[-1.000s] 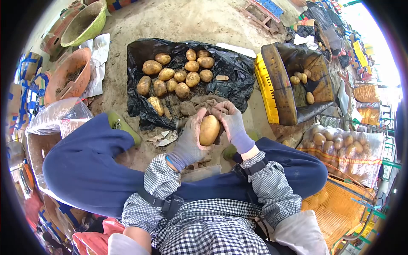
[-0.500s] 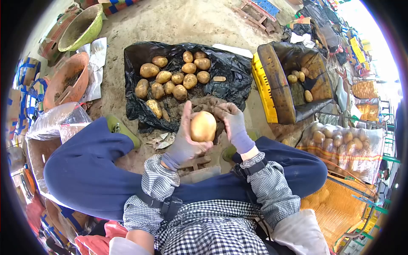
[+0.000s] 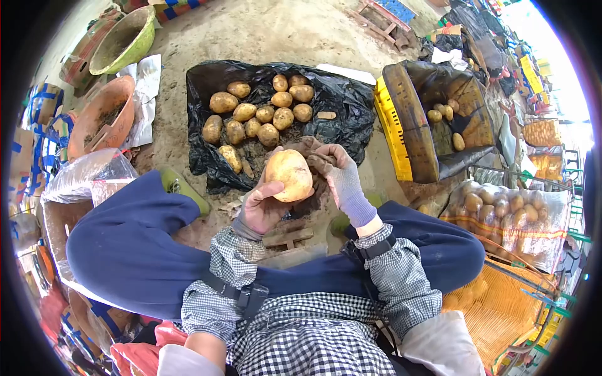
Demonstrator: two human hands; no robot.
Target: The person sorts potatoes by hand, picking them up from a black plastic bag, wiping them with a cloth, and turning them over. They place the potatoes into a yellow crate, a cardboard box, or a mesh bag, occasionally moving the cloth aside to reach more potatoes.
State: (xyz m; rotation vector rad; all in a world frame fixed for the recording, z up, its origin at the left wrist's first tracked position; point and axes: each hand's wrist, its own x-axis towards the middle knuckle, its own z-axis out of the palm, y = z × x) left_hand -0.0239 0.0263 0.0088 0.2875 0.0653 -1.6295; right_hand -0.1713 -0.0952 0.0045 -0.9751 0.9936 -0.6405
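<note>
Head view: left hand (image 3: 260,207) is clamped around a large potato (image 3: 289,175), its long axis tilted toward 11 o'clock. Right hand (image 3: 338,175), at 3 o'clock of it, grips a dirty rag (image 3: 305,150) touching the potato.

left hand (image 3: 260,207) gripping a big potato (image 3: 289,175), right hand (image 3: 338,175) touching it at 3 o'clock, potato pile (image 3: 260,116) on black plastic (image 3: 338,103) at 12, yellow crate (image 3: 401,128) at 2
</note>
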